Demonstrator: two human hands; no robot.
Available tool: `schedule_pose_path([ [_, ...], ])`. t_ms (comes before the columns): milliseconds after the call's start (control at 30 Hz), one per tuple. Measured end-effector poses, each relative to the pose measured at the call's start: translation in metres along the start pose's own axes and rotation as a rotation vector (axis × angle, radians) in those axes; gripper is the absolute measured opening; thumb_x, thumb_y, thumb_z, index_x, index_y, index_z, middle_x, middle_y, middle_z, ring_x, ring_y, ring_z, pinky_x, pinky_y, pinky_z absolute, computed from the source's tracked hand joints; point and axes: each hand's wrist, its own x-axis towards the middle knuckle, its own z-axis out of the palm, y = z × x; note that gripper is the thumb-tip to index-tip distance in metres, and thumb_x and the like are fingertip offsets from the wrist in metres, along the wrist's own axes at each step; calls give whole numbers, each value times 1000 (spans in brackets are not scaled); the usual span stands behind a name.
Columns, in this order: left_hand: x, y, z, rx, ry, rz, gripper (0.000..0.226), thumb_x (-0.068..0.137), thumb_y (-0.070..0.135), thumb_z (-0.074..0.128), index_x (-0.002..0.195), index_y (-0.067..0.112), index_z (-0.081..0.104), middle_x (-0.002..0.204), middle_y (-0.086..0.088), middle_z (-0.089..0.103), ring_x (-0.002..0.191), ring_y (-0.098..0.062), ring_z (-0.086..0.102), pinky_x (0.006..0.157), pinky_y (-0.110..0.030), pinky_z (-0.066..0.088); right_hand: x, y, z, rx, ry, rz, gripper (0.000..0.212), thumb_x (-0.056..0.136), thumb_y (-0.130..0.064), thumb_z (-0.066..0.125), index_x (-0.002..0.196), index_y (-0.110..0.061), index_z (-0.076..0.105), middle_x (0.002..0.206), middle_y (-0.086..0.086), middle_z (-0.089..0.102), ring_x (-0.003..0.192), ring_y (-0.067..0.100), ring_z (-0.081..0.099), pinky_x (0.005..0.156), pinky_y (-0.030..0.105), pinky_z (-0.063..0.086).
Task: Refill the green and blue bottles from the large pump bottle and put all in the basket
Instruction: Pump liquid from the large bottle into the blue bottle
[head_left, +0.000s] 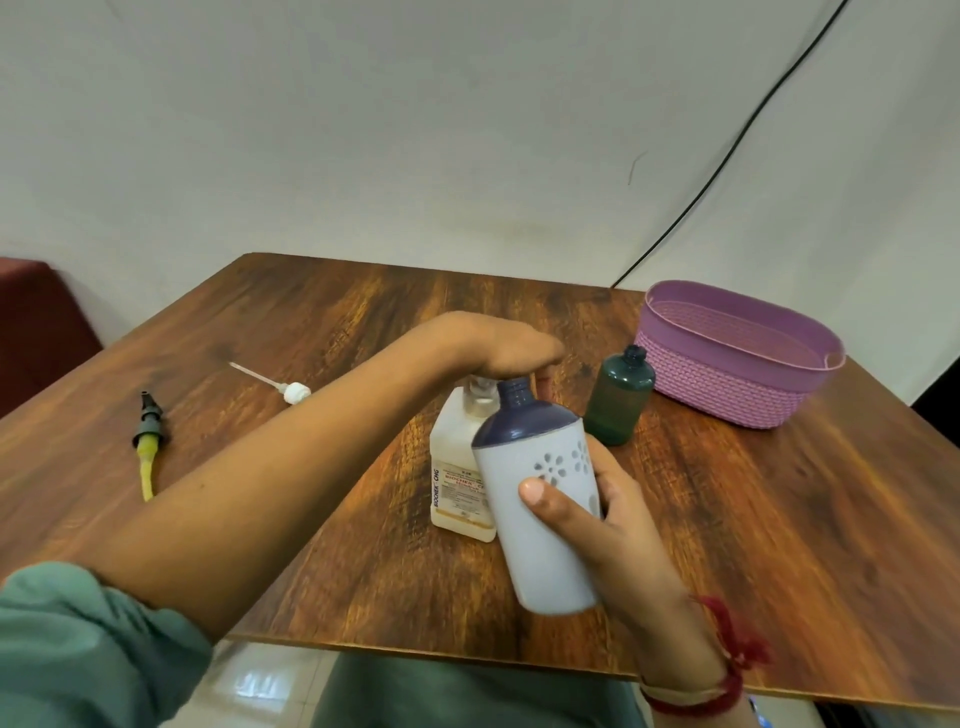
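At table centre, large pump bottle (460, 467): upright, near front edge of wooden table (779, 519).
Left hand (511, 348): palm down, fingers loose, resting on pump head.
Right hand (608, 525): grasping blue bottle (537, 569), tilted, open neck beside nozzle.
Green bottle (619, 400): uncapped, upright, just beside purple basket (727, 384).
Far left: two removed pump tops (148, 436) lying flat.

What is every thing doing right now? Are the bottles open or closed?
Blue bottle: cap off, tilted, held in the right hand.
Large pump bottle: upright, left hand pressing on its pump.
Green bottle: cap off, standing on the table.
Basket: upright, no bottles in it.
White pump cap: off, lying on the table.
Dark cap: off, lying on the table.
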Motion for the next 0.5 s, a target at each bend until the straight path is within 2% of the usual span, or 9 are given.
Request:
schedule_pose_path([
  [133,-3,6,-9,16,-64,-17,50,104,32,16,102,9,61,97,1,61,90,-13,56,87,-29,36,0,-1,-1,-4,-5,6,65,53,-46,75,114,-27,58,99,3,71,87,22,71,64,28,55],
  [233,-1,5,-8,-26,-14,0,48,104,29,18,95,9,60,93,1,63,95,-20,58,84,-31,42,0,0,-3,6,-1,10,64,55,-46,75,114,-28,58,100,4,71,88,23,71,65,30,56],
  [367,-1,-1,2,-111,-9,13,46,103,29,19,87,16,60,91,1,63,88,-17,56,78,-27,44,0,0,-2,-1,-17,13,63,56,-44,75,115,-27,58,100,4,71,87,22,71,64,28,55],
  [500,-5,1,-3,-105,-48,-5,51,104,35,17,92,15,62,95,0,64,90,-17,58,88,-33,43,0,-1,0,6,-35,8,62,56,-43,75,114,-28,58,99,3,71,87,22,71,64,27,55],
])
